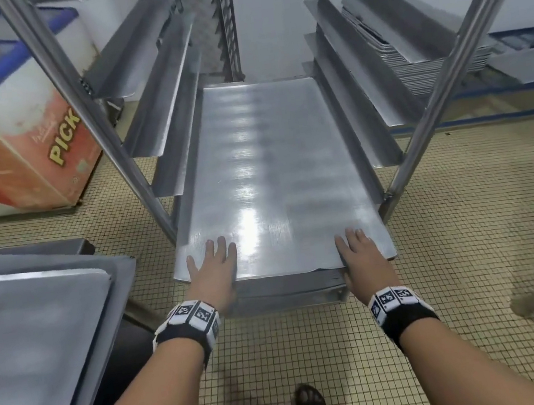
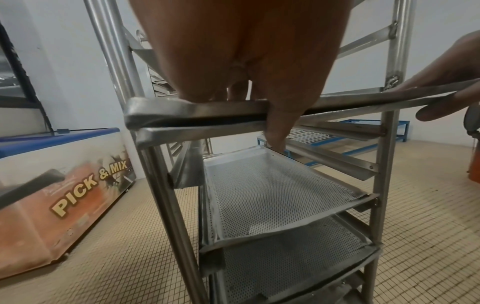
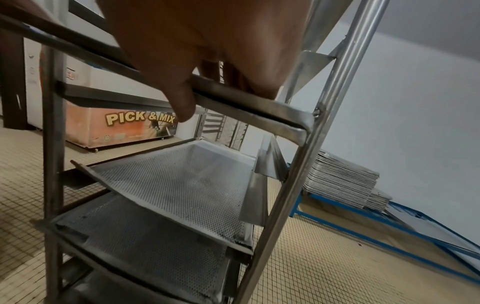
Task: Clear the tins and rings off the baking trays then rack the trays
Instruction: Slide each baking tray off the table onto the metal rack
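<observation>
Baking tray [image 1: 265,175]: thin, stiff, slick sheet metal, likely light. Left hand [image 1: 212,272] and right hand [image 1: 362,256] pinch its near edge, fingers on top, thumbs under; that edge looks the right hold, rack [image 1: 440,84] runners carrying the rest.

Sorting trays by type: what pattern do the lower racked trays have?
The lower racked trays are perforated with small holes, clearest in the right wrist view.

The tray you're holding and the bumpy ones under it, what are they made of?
The tray looks like bare metal, maybe aluminium or steel: silvery, brushed, with ceiling light glaring off it. Both hands, left hand and right hand, grip its near edge. The perforated trays below look like dull grey metal too, punched with tiny holes and darkened at the edges.
</observation>
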{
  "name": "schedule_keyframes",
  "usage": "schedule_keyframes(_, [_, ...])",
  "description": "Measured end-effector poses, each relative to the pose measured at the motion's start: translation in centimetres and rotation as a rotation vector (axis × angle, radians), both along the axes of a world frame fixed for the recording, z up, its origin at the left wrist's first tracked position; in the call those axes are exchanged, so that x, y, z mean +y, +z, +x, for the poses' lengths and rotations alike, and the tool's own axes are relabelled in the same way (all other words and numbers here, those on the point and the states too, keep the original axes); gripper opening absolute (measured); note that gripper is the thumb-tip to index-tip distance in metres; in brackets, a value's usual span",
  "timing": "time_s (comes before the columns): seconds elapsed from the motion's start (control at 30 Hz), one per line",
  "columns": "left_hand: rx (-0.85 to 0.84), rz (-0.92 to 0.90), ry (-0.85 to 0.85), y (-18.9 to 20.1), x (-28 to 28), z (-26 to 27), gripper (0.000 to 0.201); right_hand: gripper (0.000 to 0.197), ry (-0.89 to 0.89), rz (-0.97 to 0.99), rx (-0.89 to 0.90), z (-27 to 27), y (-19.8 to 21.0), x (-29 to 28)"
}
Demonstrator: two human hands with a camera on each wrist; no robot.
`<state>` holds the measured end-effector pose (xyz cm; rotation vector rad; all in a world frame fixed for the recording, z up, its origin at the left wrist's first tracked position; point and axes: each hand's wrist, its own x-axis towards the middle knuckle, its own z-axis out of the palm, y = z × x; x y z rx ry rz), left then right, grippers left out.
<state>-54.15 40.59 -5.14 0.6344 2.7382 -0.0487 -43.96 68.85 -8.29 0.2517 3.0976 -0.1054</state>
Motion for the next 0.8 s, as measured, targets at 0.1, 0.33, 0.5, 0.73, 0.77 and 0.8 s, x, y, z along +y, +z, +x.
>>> schedule_keyframes(0.1, [0.004,-0.003,-0.009,0.3,0.9,-2.4,0.091,0.076,0.001,0.014,0.009,-2.6,-0.1,0.9])
schedule_keyframes(0.33, [-0.013,0.016,-0.016,0.2,2.5,-8.4,0.094,0.073,-0.004,-0.021,0.027,-8.0,0.1,3.0])
schedule_keyframes(0.5, [-0.014,0.055,0.001,0.3,3.4,-11.4,0.089,0.075,-0.001,-0.024,0.017,-11.1,0.6,4.0])
schedule_keyframes(0.73, [0.008,0.072,-0.016,0.2,4.0,-14.2,0.085,0.075,-0.007,-0.019,0.011,-13.7,0.7,4.7])
schedule_keyframes(0.77, [0.005,0.076,-0.015,0.3,4.1,-14.4,0.085,0.074,-0.008,-0.017,0.009,-13.9,0.8,4.7])
schedule_keyframes(0.8, [0.002,0.083,-0.013,0.4,4.2,-14.7,0.084,0.074,-0.009,-0.013,0.005,-14.1,0.9,4.7])
